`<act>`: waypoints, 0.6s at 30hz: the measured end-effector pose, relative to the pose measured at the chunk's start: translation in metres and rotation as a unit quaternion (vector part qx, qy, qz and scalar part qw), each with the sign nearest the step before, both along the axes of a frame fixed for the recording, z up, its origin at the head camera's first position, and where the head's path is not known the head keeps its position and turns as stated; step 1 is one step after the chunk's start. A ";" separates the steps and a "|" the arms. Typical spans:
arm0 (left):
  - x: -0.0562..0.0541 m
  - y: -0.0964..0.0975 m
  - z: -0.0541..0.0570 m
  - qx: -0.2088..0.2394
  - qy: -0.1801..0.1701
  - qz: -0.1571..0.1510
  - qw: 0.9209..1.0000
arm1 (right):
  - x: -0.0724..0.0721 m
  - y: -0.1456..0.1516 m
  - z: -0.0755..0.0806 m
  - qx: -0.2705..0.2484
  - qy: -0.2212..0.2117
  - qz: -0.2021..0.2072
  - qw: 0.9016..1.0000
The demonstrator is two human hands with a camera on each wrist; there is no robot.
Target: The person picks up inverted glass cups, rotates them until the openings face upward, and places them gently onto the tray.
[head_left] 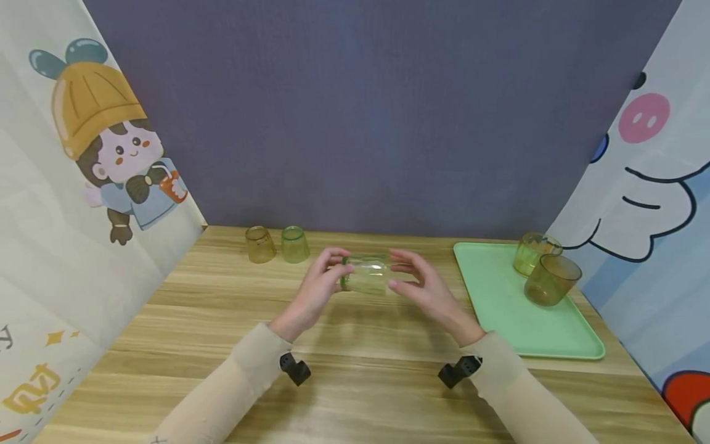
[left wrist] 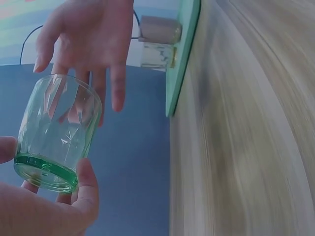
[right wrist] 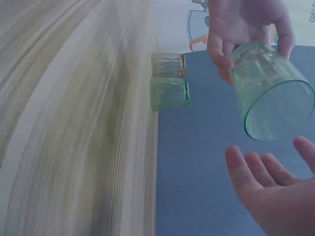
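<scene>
A clear green drinking glass (head_left: pixel 367 275) lies sideways in the air above the table, its rim toward the right. My left hand (head_left: pixel 317 285) grips it round the thick base, thumb on the near side. My right hand (head_left: pixel 426 288) is spread just beyond the rim. In the right wrist view, a gap shows between the right fingertips (right wrist: pixel 236 155) and the glass. From the left wrist, the right palm (left wrist: pixel 93 34) appears behind the rim, its fingers extended.
An amber glass (head_left: pixel 261 248) and a green glass (head_left: pixel 295 246) stand upside down at the table's back left. On the right, a light green tray (head_left: pixel 516 320) bears a yellowish glass (head_left: pixel 524 258) and a brownish glass (head_left: pixel 546 285). A dark panel (head_left: pixel 360 123) rises behind the table.
</scene>
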State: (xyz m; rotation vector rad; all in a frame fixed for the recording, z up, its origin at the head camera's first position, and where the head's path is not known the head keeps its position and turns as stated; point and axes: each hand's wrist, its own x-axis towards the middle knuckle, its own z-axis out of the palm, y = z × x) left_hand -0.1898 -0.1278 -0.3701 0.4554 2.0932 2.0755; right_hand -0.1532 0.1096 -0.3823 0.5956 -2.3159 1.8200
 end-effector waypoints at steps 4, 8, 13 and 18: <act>0.002 0.003 0.000 0.006 -0.002 0.000 1.000 | 0.002 -0.003 0.001 -0.007 -0.007 0.002 1.000; 0.004 0.007 0.000 0.018 -0.005 -0.006 1.000 | 0.002 -0.005 0.001 -0.009 -0.011 -0.002 1.000; 0.006 0.012 -0.003 0.029 -0.007 -0.015 0.999 | 0.001 -0.007 0.002 -0.022 -0.016 0.001 1.000; 0.007 0.015 -0.004 0.033 -0.011 -0.017 0.999 | 0.000 -0.007 0.001 -0.041 -0.009 0.010 0.999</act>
